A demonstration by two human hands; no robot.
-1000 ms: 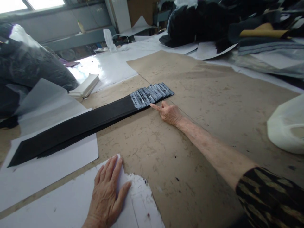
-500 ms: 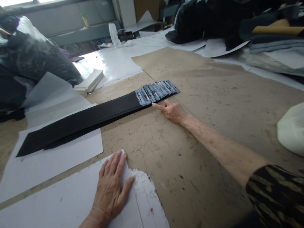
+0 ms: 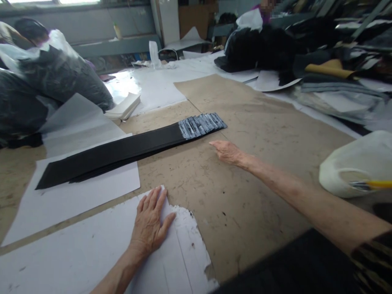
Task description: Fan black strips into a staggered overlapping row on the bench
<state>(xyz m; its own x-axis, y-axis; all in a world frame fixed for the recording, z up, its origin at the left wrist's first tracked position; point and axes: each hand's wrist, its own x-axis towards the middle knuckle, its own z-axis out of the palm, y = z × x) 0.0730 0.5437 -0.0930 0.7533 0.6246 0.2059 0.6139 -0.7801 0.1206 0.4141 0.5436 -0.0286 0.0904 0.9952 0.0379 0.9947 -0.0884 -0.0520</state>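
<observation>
A fanned stack of long black strips [image 3: 128,145] lies slantwise across the brown paper and a white sheet. Its far right end carries overlapping edges smeared with a whitish coating [image 3: 202,125]. My left hand [image 3: 150,222] rests flat, fingers and thumb spread, on a white board [image 3: 101,245] in front of the strips. Just off the coated end, my right hand [image 3: 228,152] hovers low over the brown paper, apart from the strips. Its fingers are drawn together with the index finger foremost, and nothing shows in them.
A whitish plastic container [image 3: 339,163] with a yellow-handled brush [image 3: 379,184] stands at right. Brown paper [image 3: 260,122] covers the table. At left are a stack of white pieces [image 3: 127,106] and large plastic-wrapped bundles [image 3: 67,77], with a person behind them. Black bags [image 3: 254,49] lie at the back.
My right hand has drawn back from the edge of the coated strips, and its index finger is less stretched. The view has shifted, bringing the container's opening and brush into sight.
</observation>
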